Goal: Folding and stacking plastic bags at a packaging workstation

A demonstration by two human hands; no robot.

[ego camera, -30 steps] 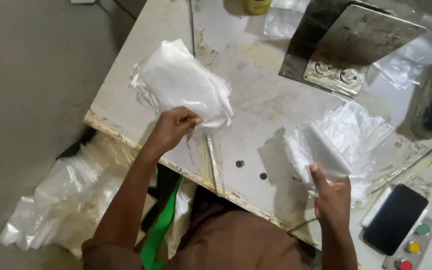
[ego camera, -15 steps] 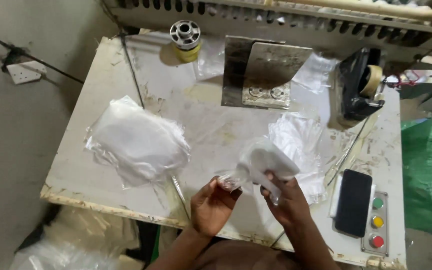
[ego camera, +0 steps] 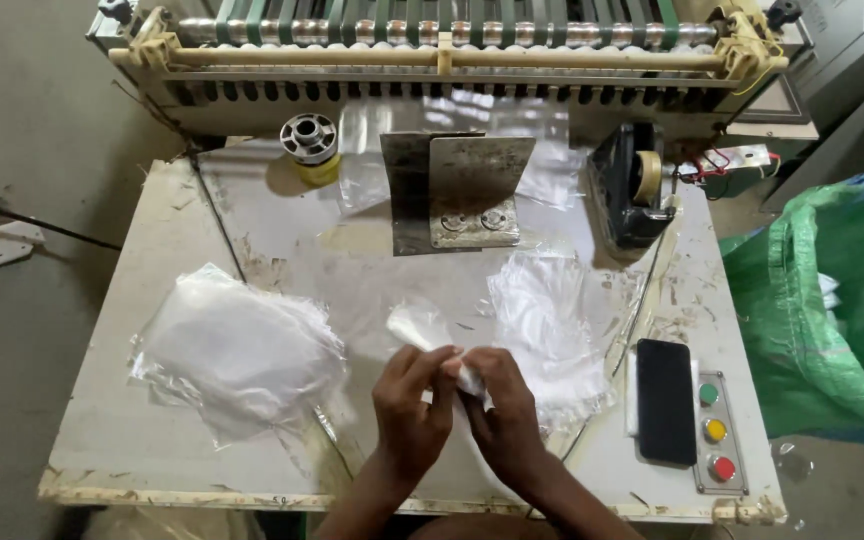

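Left hand (ego camera: 410, 400) and right hand (ego camera: 503, 405) together at lower centre of the frame, fingers pinched narrow on one clear plastic bag (ego camera: 420, 326) reaching up-left over the worn white table (ego camera: 152, 230). Just right, a loose pile of clear bags (ego camera: 550, 330); at left, a neater stack of bags (ego camera: 237, 352). Lower right, a black phone (ego camera: 666, 400) beside three coloured buttons (ego camera: 714, 430). Above centre, an upright metal plate (ego camera: 464, 192).

— Is the light good?
— Soft and even, daylight-like, with faint shadows under both hands (ego camera: 457, 405).
— Any glare?
— Mild sheen on the metal roller (ego camera: 442, 32) and the clear plastic bags (ego camera: 237, 350).
— Sharpness?
— Mostly crisp; slight softness and bending toward the edges.
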